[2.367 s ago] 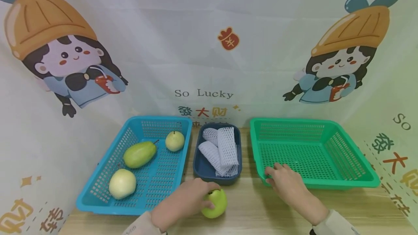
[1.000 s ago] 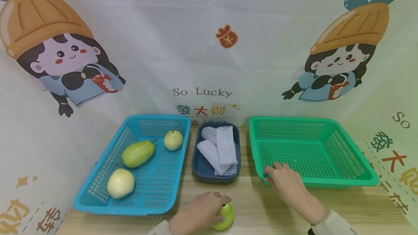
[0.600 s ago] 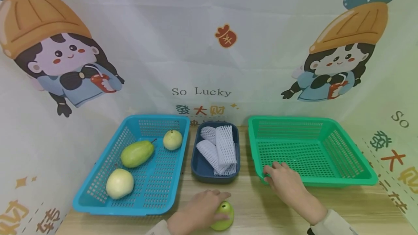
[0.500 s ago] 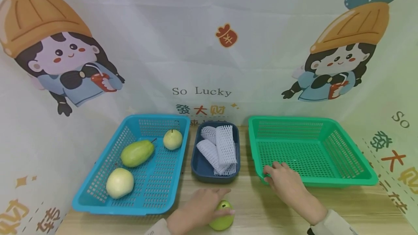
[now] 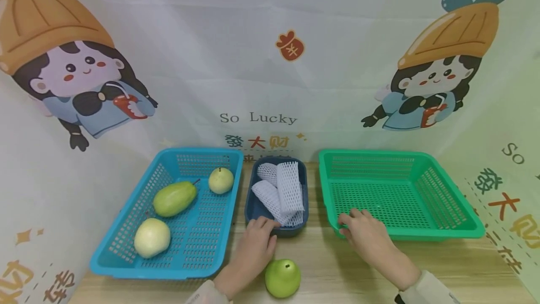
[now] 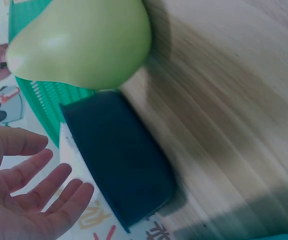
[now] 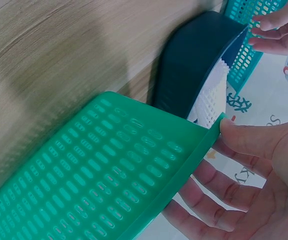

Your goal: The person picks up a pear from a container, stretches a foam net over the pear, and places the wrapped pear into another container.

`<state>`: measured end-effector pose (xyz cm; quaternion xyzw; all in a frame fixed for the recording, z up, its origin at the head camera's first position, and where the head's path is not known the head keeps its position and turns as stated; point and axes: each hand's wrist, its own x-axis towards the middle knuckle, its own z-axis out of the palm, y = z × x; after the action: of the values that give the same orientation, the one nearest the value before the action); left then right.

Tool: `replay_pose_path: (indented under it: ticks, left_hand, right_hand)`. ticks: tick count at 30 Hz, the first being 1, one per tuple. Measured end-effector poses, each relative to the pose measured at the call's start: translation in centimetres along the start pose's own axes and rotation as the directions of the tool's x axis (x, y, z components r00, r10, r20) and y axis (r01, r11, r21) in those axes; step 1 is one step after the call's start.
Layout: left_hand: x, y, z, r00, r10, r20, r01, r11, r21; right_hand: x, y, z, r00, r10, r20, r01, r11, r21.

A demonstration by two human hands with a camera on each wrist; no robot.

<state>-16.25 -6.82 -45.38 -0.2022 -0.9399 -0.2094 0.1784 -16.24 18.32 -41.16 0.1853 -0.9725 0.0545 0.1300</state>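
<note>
My left hand [image 5: 255,246] is at the front edge of the dark blue box [image 5: 275,230], its fingers loosely bent and holding nothing. White foam net sleeves [image 5: 290,189] lie inside that box. Just in front of it a green pear [image 5: 282,278] stands upright on the table, apart from the hand. In the left wrist view the fingers [image 6: 63,175] are spread near the box, and the pear [image 6: 84,45] looms close. My right hand [image 5: 366,233] grips the near left corner of the green basket [image 5: 405,236]; in the right wrist view the thumb [image 7: 249,137] presses on its rim.
A blue basket [image 5: 206,229] on the left holds a pale round pear [image 5: 153,238], a long green pear [image 5: 175,198] and a small yellowish pear [image 5: 221,181]. A printed cloth [image 5: 202,50] hangs behind the wooden table [image 5: 329,276].
My left hand brought the green pear to the right and nearer, let it go upright on the table, then moved forward to the dark blue box. The right hand stayed on the green basket.
</note>
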Motion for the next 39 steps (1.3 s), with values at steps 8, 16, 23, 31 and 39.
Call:
replay_pose_path:
  ticks: [8,16,23,31,39]
  left_hand:
    - [0.3,-0.8,1.0,1.0,0.024,-0.018,-0.023,0.998,0.057]
    - [0.4,-1.2,1.4,0.99,0.118,-0.075,-0.106,0.982,0.154]
    - [0.8,-1.4,2.0,0.988,0.122,-0.095,-0.098,0.969,0.225]
    - [1.1,-1.3,2.3,0.989,0.102,-0.107,-0.073,0.967,0.245]
    - [1.0,-1.3,2.4,0.991,0.088,-0.099,-0.061,0.967,0.249]
  right_hand:
    - [0.1,0.0,0.0,1.0,-0.012,-0.017,0.012,1.0,-0.001]
    - [0.2,-0.1,0.0,1.0,-0.014,-0.009,0.014,1.0,-0.001]
    - [0.4,-0.2,-0.4,0.999,0.013,0.038,-0.013,1.0,0.018]
    - [0.9,-0.3,-1.1,0.992,0.033,0.119,-0.04,0.998,0.052]
    - [1.9,-0.9,-1.4,0.986,0.074,0.149,-0.095,0.986,0.14]
